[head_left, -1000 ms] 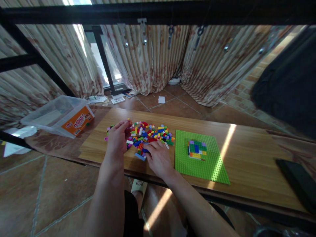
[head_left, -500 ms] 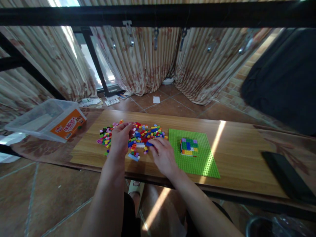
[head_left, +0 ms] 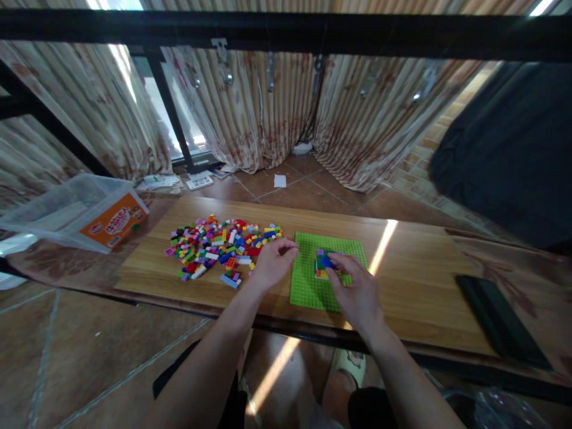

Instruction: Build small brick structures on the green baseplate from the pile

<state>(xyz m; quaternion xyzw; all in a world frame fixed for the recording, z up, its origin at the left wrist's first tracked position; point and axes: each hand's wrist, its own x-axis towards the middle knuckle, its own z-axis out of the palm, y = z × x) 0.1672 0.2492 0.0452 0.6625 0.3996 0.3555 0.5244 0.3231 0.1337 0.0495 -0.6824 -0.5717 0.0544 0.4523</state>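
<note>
My right hand [head_left: 360, 292] pinches a blue toy brick [head_left: 326, 261] between thumb and fingers. It is over a small multicoloured brick build [head_left: 319, 269], which the hand partly covers; whether the brick touches the build, I cannot tell. That build sits on a green studded baseplate [head_left: 308, 292]. By the baseplate's left edge hovers my left hand [head_left: 273, 263], fingers curled toward the thumb; anything between the tips is too small to make out. A spread pile of loose coloured bricks [head_left: 218, 244] lies to its left.
A clear plastic box [head_left: 96, 217] with an orange label stands at the table's left end. On the right lies a dark flat object [head_left: 503, 319]. The wooden tabletop [head_left: 415, 286] ends at a near edge above my legs.
My right hand has moved right from the pile to above the build, carrying the blue brick. My left hand has also shifted right, from over the pile to beside the baseplate.
</note>
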